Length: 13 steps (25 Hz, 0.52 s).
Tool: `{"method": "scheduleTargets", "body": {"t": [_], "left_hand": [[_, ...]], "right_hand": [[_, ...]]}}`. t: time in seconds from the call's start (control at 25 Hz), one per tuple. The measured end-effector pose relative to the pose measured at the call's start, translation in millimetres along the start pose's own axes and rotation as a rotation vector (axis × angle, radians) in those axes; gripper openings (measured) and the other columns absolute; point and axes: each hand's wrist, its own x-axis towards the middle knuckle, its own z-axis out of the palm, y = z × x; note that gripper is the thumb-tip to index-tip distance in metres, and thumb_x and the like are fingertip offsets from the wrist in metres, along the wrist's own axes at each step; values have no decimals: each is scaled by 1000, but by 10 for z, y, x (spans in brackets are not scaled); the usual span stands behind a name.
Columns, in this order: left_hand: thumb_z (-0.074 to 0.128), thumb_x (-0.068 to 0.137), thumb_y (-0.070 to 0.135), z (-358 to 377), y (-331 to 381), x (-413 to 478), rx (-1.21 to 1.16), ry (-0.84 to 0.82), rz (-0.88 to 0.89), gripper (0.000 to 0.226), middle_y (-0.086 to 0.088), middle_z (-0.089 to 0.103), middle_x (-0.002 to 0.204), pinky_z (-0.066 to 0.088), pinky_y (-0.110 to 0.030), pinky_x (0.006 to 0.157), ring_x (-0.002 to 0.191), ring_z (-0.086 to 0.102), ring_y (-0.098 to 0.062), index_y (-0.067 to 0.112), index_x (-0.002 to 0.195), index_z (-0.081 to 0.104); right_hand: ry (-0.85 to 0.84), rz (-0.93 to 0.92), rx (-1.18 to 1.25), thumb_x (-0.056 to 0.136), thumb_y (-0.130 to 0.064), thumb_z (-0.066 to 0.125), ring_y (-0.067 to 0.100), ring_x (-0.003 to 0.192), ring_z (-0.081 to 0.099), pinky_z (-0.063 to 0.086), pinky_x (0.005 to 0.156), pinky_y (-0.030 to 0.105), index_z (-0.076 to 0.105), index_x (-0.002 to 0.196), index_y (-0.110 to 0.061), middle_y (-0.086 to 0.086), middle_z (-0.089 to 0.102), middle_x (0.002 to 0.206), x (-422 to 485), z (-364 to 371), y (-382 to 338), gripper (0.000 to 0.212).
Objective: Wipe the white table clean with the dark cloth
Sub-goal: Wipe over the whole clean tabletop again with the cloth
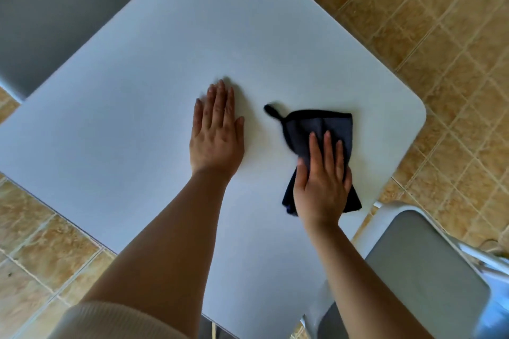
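Note:
The white table (154, 69) fills the middle of the head view, set at an angle, with a rounded corner at the right. A dark cloth (321, 126) with a small hanging loop lies crumpled on the table near that corner. My right hand (322, 181) presses flat on the cloth's near half, fingers stretched over it. My left hand (216, 132) rests palm down on the bare tabletop to the left of the cloth, fingers together, holding nothing.
A grey chair seat (421, 278) with a white frame stands at the lower right, beside the table's edge. Another grey seat (49, 16) is at the upper left. Tan floor tiles (440, 36) surround the table.

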Motion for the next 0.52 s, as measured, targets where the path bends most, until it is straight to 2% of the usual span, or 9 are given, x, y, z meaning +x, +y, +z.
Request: {"method": "scheduleTargets", "body": {"t": [0.08,0.16,0.28,0.4,0.52], "left_hand": [[24,103,32,9,-11,-2,21,-4,6,57,-9,18,161,2,-37,122,149,13,-20,7,153,21],[24,103,32,-9,3,6,21,-9,-4,56,-9,16,161,1,-36,122,150,11,-20,7,154,20],[23,103,31,-9,17,6,40,-23,-13,56,-8,13,162,0,-36,122,150,9,-19,8,154,17],[23,103,32,-15,17,15,42,-24,-19,56,-8,14,162,2,-36,122,150,10,-19,8,154,17],[25,103,31,-21,35,17,47,-15,-27,56,-7,15,162,2,-36,123,150,10,-19,9,154,18]], "right_hand": [[30,121,33,101,-41,36,25,147,34,37,109,50,41,150,-27,1,38,158,380,69,-42,50],[46,160,79,101,-40,39,27,146,35,38,108,53,43,149,-27,2,40,157,739,120,-189,50],[58,29,95,100,-39,43,28,145,36,38,109,53,46,147,-26,2,42,156,895,168,-392,49],[46,-111,87,101,-39,42,24,146,35,35,111,49,44,149,-28,0,40,157,566,113,-380,49],[13,-109,53,103,-40,38,21,148,32,33,112,46,39,151,-30,-2,36,159,128,32,-77,49]]}}
